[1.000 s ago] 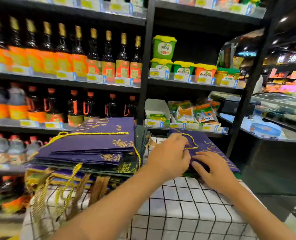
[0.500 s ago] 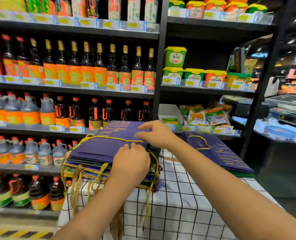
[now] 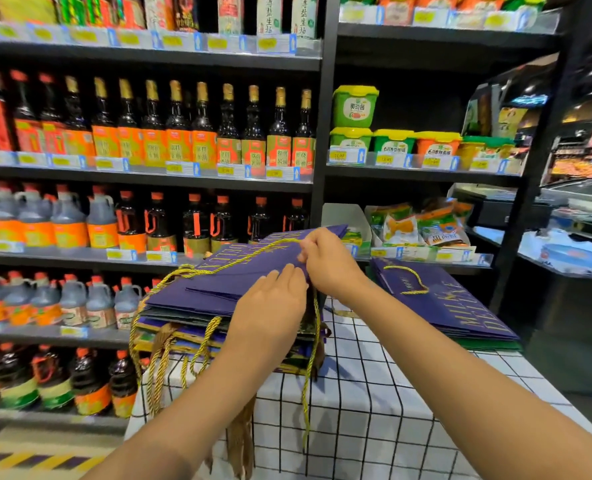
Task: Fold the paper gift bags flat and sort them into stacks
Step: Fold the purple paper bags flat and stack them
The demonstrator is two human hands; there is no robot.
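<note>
right hand (image 3: pixel 329 263) pinches the top purple bag (image 3: pixel 253 268) to lift it off the unsorted pile on the desk (image 3: pixel 374 393); left hand (image 3: pixel 270 306), fingers straight, steadies it; sorted stack (image 3: pixel 440 303) lies beside.

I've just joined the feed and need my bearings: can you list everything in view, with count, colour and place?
Top purple bag: one, purple with gold lettering and gold cord handle, far edge lifted, on the left stack.
Left stack: one tall pile, purple and dark bags, cords hanging over the table's front.
Right stack: one low pile of flat purple bags, table's right.
Table: one, white cloth with black grid.
Sauce bottles: many, dark with orange labels, shelves behind left.
Tubs: several, green, yellow, orange, shelf behind right.
Left hand: flat on the top bag.
Right hand: pinching its far edge.
</note>
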